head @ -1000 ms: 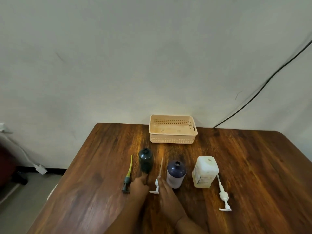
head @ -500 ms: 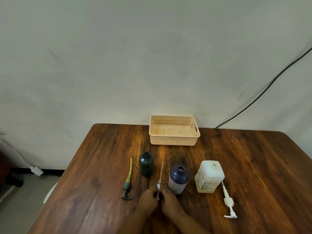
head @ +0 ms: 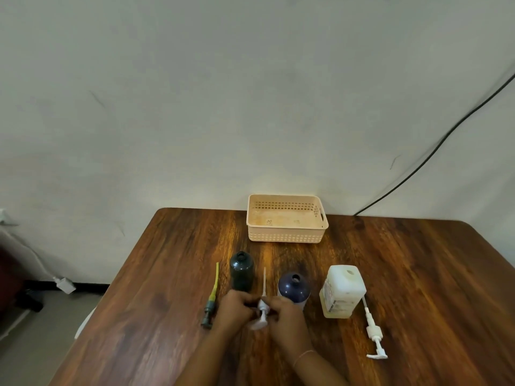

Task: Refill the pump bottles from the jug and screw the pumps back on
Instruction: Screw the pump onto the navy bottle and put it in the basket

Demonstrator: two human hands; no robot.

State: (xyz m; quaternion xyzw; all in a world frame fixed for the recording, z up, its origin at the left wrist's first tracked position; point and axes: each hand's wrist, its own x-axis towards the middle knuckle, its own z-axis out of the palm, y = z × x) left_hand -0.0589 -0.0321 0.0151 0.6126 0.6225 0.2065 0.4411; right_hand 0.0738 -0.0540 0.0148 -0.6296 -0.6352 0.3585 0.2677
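Both hands, left hand (head: pixel 235 305) and right hand (head: pixel 287 316), pinch the white pump (head: pixel 262 312) between them.

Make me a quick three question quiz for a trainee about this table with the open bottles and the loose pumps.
1. True or false: the dark green bottle has its pump screwed on.
2. Which pump are both hands touching? A) the green pump B) the middle white pump C) the right white pump
3. Fill in: the beige basket stands at the table's ____ edge, by the wall.

Key:
1. False; its neck is open, like the dark blue bottle.
2. B; the left hand and right hand meet on it, on the wooden table.
3. Far.
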